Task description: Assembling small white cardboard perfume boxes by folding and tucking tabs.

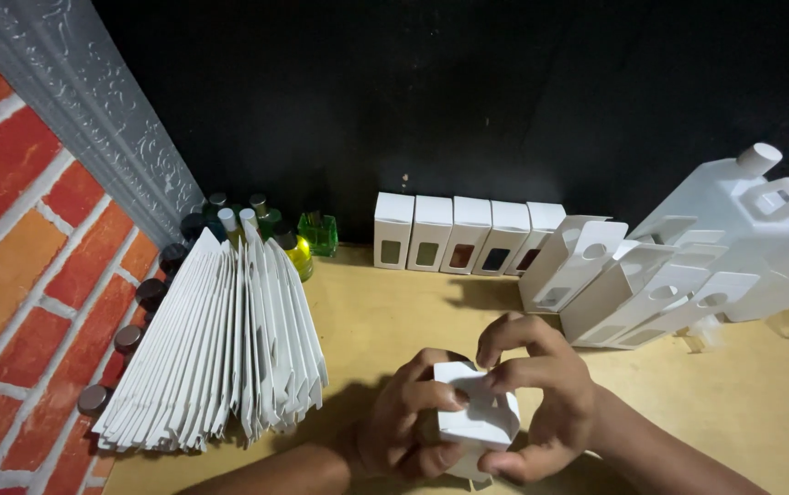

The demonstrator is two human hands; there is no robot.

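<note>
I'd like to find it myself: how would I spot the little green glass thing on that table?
Start at the fanned stack of flat white cartons by the brick wall. Behind it stand small bottles. At their right end sits the green glass container: the only square, clear-green one.

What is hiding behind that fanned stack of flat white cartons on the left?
Behind the fanned stack of flat cartons stand small bottles: silver caps, one yellow, and a green glass one. More dark caps line the brick wall. Their lower parts are covered.
</note>
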